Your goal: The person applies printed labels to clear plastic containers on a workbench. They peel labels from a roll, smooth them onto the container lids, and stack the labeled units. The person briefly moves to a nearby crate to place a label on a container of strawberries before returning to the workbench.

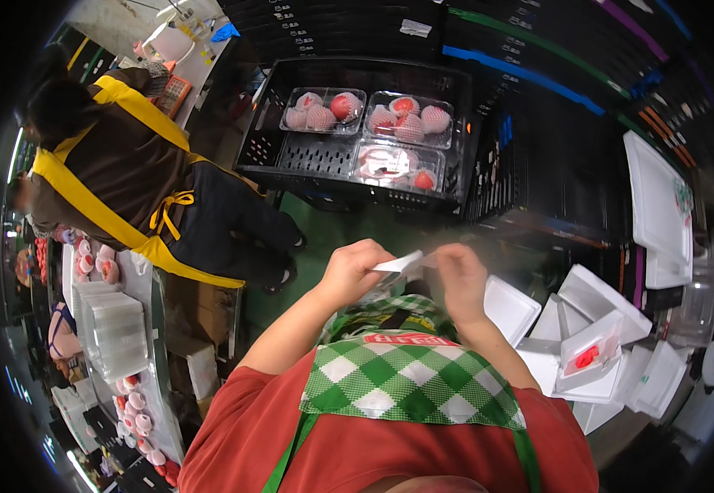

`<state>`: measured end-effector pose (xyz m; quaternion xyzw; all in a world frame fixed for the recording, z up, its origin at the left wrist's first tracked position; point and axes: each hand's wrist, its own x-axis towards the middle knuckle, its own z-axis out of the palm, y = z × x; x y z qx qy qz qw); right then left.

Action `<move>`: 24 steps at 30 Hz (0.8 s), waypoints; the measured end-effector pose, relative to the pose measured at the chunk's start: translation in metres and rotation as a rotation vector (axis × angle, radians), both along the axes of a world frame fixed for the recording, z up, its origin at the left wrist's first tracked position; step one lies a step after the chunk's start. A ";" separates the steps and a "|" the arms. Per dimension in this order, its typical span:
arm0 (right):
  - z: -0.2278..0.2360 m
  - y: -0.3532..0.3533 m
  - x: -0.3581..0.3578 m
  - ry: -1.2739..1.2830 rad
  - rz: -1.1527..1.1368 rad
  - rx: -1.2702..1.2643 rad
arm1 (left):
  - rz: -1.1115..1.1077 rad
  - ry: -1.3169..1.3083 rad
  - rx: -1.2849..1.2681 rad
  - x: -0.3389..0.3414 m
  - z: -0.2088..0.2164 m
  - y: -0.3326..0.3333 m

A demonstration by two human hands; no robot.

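1. Head view, centre of the frame: left hand [355,269] is closed, thumb and fingers pinching a white slip [401,263]; the slip points toward the right hand.
2. Right hand [460,275], just right of centre: fingers bent inward near the slip's far end. Motion blur; cannot tell whether it grips the slip.
3. Slip sits above the top edge of a green-and-white checked apron [410,386]; its material is unclear.
4. Upper middle: black crate [316,154] holding three clear boxes [408,122] of red fruit, most pieces in pink foam nets. Two boxes lie at the back, one at front right.
5. Lower right: jumbled white foam boxes [511,308], several tilted against one another.
6. Left side: co-worker [118,156] in yellow straps, back turned; below, a table with stacked clear trays [112,333] and more netted fruit [136,401].
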<state>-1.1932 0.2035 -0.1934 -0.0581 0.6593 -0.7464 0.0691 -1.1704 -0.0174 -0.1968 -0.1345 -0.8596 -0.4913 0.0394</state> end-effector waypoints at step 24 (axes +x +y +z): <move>-0.259 -0.093 -0.394 -1.049 -0.039 -0.035 | 0.419 -0.194 0.106 -0.171 -0.072 -0.046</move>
